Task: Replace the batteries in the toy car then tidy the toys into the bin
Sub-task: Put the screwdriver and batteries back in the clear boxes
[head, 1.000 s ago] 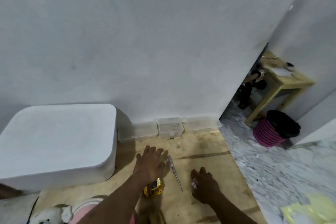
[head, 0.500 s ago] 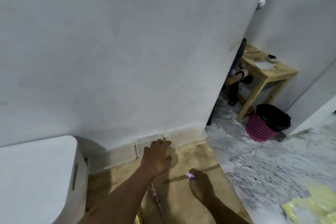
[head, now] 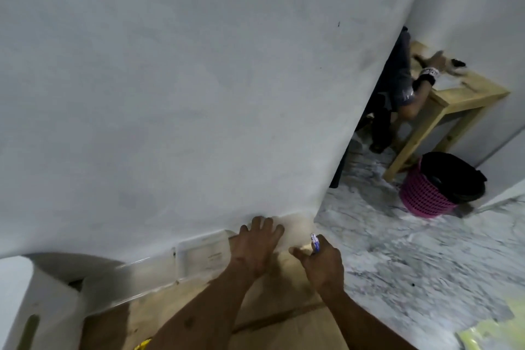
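Both hands are out at the wall. Left hand (head: 257, 247) lies flat, fingers spread, on clear boxes (head: 199, 258); right hand (head: 321, 263) is pinching batteries (head: 314, 242)

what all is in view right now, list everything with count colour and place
clear plastic boxes: at least two, transparent, in a row along the foot of the wall
white bin: one, white, lower left corner
wooden board: one, light wood, under the hands
toy car: one, yellow, only a sliver at the bottom edge
wall: one, pale grey, fills the upper left
marble floor: grey-white, right side
pink basket: one, pink with black liner, beside the table leg
wooden table: one, light wood, upper right
other person: one, dark clothes, at the table
yellow sheet: yellow, bottom right corner
left hand: open, fingers on a clear box
right hand: closed on a small battery, blue-white
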`<act>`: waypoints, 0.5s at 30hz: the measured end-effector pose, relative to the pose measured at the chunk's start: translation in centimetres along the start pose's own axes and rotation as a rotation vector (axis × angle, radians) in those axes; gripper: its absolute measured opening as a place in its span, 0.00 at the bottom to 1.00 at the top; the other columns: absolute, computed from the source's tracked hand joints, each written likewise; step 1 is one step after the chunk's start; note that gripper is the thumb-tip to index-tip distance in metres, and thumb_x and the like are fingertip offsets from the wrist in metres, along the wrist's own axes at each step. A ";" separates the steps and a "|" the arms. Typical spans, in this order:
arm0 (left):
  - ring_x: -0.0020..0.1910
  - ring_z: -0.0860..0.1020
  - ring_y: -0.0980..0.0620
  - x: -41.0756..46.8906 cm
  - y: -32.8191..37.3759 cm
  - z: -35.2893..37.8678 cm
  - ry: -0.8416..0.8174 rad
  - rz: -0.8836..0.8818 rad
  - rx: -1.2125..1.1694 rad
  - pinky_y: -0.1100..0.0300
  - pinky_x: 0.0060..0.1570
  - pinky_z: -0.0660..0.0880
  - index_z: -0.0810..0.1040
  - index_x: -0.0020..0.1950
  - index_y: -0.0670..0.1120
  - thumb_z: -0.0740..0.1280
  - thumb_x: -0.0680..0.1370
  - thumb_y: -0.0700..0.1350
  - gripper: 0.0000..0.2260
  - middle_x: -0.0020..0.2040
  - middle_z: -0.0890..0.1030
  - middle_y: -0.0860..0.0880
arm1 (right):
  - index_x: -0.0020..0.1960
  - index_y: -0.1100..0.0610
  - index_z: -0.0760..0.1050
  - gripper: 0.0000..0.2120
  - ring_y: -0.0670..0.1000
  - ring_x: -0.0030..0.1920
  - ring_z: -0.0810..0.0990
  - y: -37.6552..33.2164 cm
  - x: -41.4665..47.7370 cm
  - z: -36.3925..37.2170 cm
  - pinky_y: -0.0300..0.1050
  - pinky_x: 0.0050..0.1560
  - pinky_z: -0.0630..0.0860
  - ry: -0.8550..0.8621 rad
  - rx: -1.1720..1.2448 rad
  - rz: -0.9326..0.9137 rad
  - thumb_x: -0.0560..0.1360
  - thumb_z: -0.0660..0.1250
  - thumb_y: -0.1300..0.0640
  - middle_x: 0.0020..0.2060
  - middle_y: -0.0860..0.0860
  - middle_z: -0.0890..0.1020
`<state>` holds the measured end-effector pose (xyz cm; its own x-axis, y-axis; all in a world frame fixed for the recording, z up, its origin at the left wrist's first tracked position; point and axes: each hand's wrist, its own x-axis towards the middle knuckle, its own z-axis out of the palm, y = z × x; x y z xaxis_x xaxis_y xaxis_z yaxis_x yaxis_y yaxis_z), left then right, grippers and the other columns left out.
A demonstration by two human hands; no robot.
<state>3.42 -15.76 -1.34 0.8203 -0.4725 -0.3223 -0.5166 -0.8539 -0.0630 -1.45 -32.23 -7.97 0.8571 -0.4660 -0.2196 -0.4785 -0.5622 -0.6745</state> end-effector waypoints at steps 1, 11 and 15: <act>0.70 0.63 0.37 0.2 0.0 0.0 0.008 0.004 0.014 0.43 0.59 0.72 0.59 0.74 0.48 0.70 0.75 0.46 0.31 0.71 0.64 0.41 | 0.41 0.50 0.72 0.20 0.51 0.34 0.79 0.2 0.1 0.3 0.50 0.36 0.80 0.027 -0.007 0.007 0.65 0.75 0.37 0.33 0.48 0.79; 0.63 0.73 0.34 -0.3 1.2 -2.1 -0.049 0.112 0.129 0.45 0.61 0.72 0.64 0.72 0.39 0.65 0.79 0.44 0.23 0.67 0.71 0.35 | 0.42 0.49 0.70 0.22 0.53 0.36 0.79 0.4 0.3 0.8 0.50 0.39 0.79 0.089 -0.098 0.024 0.66 0.70 0.31 0.34 0.49 0.79; 0.61 0.75 0.39 -0.2 0.8 -2.9 -0.049 0.108 0.087 0.50 0.58 0.72 0.66 0.71 0.42 0.66 0.78 0.45 0.22 0.66 0.72 0.39 | 0.42 0.50 0.71 0.22 0.52 0.35 0.79 0.0 0.1 0.5 0.49 0.38 0.79 0.104 -0.131 0.026 0.66 0.71 0.32 0.34 0.49 0.80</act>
<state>3.56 -16.95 1.47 0.7469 -0.5476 -0.3773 -0.6223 -0.7755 -0.1063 -1.23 -31.98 -8.32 0.8228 -0.5461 -0.1575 -0.5272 -0.6299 -0.5704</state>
